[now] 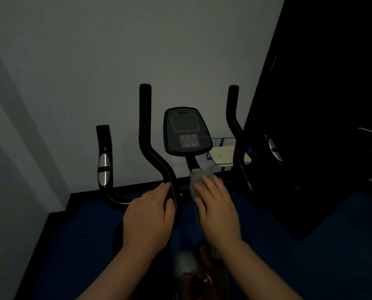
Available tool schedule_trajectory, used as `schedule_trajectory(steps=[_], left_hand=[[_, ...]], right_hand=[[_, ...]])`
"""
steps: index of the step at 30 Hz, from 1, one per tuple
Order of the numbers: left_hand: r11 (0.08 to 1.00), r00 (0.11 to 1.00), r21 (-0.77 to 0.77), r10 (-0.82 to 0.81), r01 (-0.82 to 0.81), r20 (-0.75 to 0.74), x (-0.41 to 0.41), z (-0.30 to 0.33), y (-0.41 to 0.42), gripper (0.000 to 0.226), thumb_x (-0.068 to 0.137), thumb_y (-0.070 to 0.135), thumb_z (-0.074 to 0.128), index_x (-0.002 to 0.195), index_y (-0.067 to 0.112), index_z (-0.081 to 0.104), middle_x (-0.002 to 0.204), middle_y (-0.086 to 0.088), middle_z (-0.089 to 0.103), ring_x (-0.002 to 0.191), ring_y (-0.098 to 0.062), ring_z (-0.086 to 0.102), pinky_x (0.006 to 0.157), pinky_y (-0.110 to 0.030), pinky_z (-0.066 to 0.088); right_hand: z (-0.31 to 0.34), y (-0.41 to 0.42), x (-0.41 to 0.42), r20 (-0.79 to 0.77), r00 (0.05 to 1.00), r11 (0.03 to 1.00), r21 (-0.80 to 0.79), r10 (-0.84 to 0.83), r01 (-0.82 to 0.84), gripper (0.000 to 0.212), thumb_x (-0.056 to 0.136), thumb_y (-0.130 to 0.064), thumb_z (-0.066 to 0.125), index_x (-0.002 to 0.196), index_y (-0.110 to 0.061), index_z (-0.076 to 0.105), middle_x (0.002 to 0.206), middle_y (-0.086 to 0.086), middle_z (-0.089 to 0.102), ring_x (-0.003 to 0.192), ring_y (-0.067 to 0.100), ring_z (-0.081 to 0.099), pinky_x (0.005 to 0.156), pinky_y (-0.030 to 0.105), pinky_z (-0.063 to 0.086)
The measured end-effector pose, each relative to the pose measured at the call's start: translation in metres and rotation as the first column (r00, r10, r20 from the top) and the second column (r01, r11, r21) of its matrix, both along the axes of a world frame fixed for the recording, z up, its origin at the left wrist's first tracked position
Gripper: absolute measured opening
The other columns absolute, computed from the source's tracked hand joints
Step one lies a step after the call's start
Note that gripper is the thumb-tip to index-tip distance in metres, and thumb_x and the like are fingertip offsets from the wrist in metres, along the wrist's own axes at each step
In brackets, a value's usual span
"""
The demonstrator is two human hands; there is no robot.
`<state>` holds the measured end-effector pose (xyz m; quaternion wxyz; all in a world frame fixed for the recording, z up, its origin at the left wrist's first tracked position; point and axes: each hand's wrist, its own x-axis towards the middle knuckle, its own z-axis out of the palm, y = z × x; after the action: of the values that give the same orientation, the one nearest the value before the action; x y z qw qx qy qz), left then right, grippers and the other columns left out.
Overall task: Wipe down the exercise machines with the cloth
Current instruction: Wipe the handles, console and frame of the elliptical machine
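While the left hand [147, 217] curls its fingers and thumb round the matte black, S-bent inner handlebar [147, 135] of the exercise machine [187, 131], the right hand [218, 211] lies with fingers nearly straight on the crumpled grey cloth [197, 180], pressing it against the stem just below the glossy oval console [186, 148]. Chrome pulse pads gleam on the outer left bar [104, 167]. Pale wall [94, 50] stands close behind; blue floor [343, 245] opens to the right.
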<state>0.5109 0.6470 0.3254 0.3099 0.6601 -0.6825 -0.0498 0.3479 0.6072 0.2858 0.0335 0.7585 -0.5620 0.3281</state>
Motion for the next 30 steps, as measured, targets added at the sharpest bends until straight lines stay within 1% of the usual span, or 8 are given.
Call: schedule_trajectory(steps=[4, 9, 14, 18, 20, 24, 28, 30], left_hand=[[1.000, 1.000, -0.005, -0.012, 0.012, 0.006, 0.001, 0.000, 0.001, 0.042, 0.098, 0.029, 0.042, 0.137, 0.019, 0.053, 0.126, -0.001, 0.064, 0.106, -0.018, 0.061, 0.083, -0.029, 0.041], [1.000, 1.000, 0.005, -0.026, 0.026, -0.017, 0.002, -0.001, 0.001, 0.042, 0.099, 0.028, 0.044, 0.140, 0.021, 0.049, 0.133, 0.003, 0.059, 0.113, -0.013, 0.058, 0.088, -0.025, 0.038], [1.000, 1.000, -0.012, 0.001, 0.000, 0.025, 0.002, -0.002, -0.002, 0.040, 0.098, 0.027, 0.046, 0.136, 0.020, 0.053, 0.121, 0.002, 0.066, 0.098, -0.015, 0.061, 0.075, -0.023, 0.032], [1.000, 1.000, 0.006, -0.006, 0.006, 0.007, 0.001, 0.003, 0.002, 0.042, 0.099, 0.028, 0.044, 0.140, 0.021, 0.048, 0.130, 0.003, 0.061, 0.108, -0.015, 0.059, 0.081, -0.024, 0.035], [1.000, 1.000, 0.002, -0.015, 0.015, 0.005, 0.000, 0.004, 0.002, 0.042, 0.098, 0.027, 0.045, 0.140, 0.021, 0.049, 0.130, 0.003, 0.061, 0.109, -0.015, 0.059, 0.081, -0.024, 0.034], [1.000, 1.000, 0.002, -0.018, 0.018, 0.004, 0.001, -0.001, -0.001, 0.040, 0.098, 0.025, 0.048, 0.137, 0.019, 0.053, 0.123, 0.000, 0.065, 0.103, -0.017, 0.061, 0.078, -0.027, 0.037], [1.000, 1.000, -0.005, -0.014, 0.014, 0.018, 0.002, -0.004, -0.001, 0.040, 0.098, 0.027, 0.043, 0.136, 0.019, 0.054, 0.124, 0.001, 0.065, 0.103, -0.016, 0.062, 0.079, -0.026, 0.036], [1.000, 1.000, -0.011, -0.013, 0.013, 0.023, 0.002, -0.003, -0.002, 0.044, 0.094, 0.031, 0.040, 0.133, 0.018, 0.056, 0.120, 0.001, 0.067, 0.098, -0.016, 0.063, 0.077, -0.026, 0.037]], right_hand=[[0.026, -0.040, 0.004, 0.110, 0.993, 0.969, 0.248, -0.039, 0.011, 0.031, 0.101, -0.030, 0.042, 0.125, -0.021, 0.060, 0.126, -0.002, 0.059, 0.116, 0.015, 0.047, 0.091, 0.022, 0.034], [0.011, -0.009, -0.007, -0.068, 0.997, 0.996, 0.083, 0.036, -0.031, 0.035, 0.099, -0.026, 0.042, 0.127, -0.016, 0.059, 0.134, 0.001, 0.054, 0.127, 0.019, 0.042, 0.105, 0.022, 0.027], [0.046, -0.070, 0.012, -0.078, 0.995, 0.858, 0.505, -0.065, 0.095, 0.038, 0.102, -0.034, 0.031, 0.129, -0.026, 0.058, 0.123, 0.005, 0.061, 0.106, 0.023, 0.056, 0.070, 0.029, 0.038], [0.037, -0.035, 0.005, -0.070, 0.997, 0.956, 0.294, 0.028, -0.006, 0.032, 0.102, -0.027, 0.036, 0.121, -0.020, 0.061, 0.124, 0.000, 0.060, 0.108, 0.016, 0.053, 0.079, 0.021, 0.032], [0.039, -0.033, -0.007, -0.019, 0.999, 0.946, 0.322, 0.042, -0.033, 0.034, 0.103, -0.030, 0.036, 0.126, -0.021, 0.059, 0.129, -0.002, 0.057, 0.113, 0.016, 0.051, 0.084, 0.022, 0.033], [0.057, -0.087, 0.015, -0.151, 0.979, 0.733, 0.650, -0.135, 0.201, 0.038, 0.101, -0.026, 0.035, 0.132, -0.016, 0.054, 0.130, 0.011, 0.057, 0.112, 0.028, 0.055, 0.084, 0.034, 0.045], [0.036, -0.053, 0.022, -0.108, 0.994, 0.940, 0.342, 0.028, 0.010, 0.028, 0.096, -0.023, 0.042, 0.101, -0.017, 0.068, 0.103, 0.004, 0.064, 0.093, 0.022, 0.059, 0.071, 0.031, 0.044], [0.026, -0.028, 0.001, -0.063, 0.985, 0.974, 0.172, 0.158, -0.145, 0.025, 0.096, -0.023, 0.044, 0.094, -0.019, 0.068, 0.096, -0.003, 0.065, 0.093, 0.016, 0.058, 0.078, 0.031, 0.042]])
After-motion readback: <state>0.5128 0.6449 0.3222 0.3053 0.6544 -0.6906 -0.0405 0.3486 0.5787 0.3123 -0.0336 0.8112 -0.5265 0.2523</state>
